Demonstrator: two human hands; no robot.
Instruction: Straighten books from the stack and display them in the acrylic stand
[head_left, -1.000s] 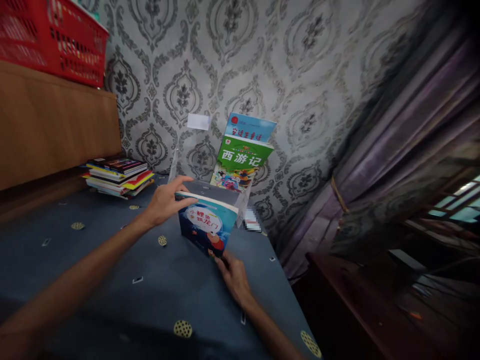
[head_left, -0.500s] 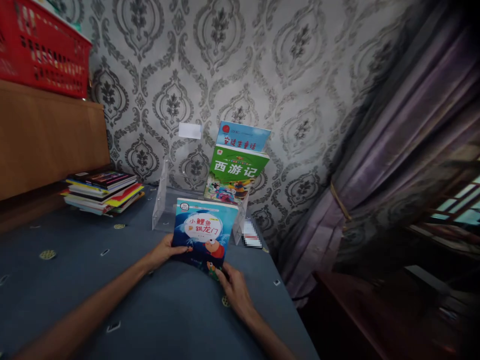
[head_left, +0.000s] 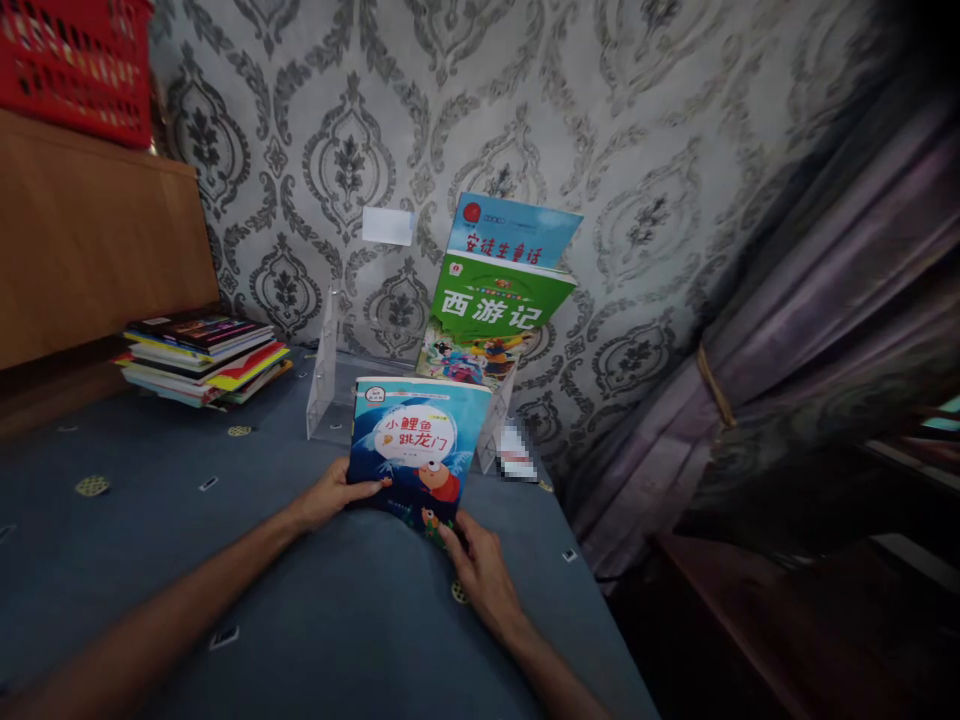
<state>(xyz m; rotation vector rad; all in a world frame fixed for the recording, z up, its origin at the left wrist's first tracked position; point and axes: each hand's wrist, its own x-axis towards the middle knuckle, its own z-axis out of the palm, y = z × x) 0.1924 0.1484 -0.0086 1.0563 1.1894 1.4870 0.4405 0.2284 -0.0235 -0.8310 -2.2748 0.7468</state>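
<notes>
Between my two hands is a blue children's book [head_left: 416, 450] with a cartoon fish on its cover, tilted upright and facing me. My left hand [head_left: 335, 494] grips its lower left edge, thumb across the front. At the lower right corner my right hand [head_left: 480, 560] pinches it, with the thumb on the cover. Just behind stands a clear acrylic book stand [head_left: 324, 380], partly hidden by the book. On its right side it carries a green book [head_left: 480, 310], with a light blue book [head_left: 517, 228] higher behind that.
A stack of books [head_left: 202, 365] lies at the left on the blue tablecloth [head_left: 300, 620]. Beyond it are a wooden cabinet [head_left: 97, 240] and a red basket [head_left: 82, 70]. A small blurred item [head_left: 517, 452] sits right of the stand; a curtain [head_left: 675, 440] hangs at the right.
My view has moved closer and tilted slightly, so the stand and its books look larger. Both hands keep hold of the blue book, which stays in front of the stand.
</notes>
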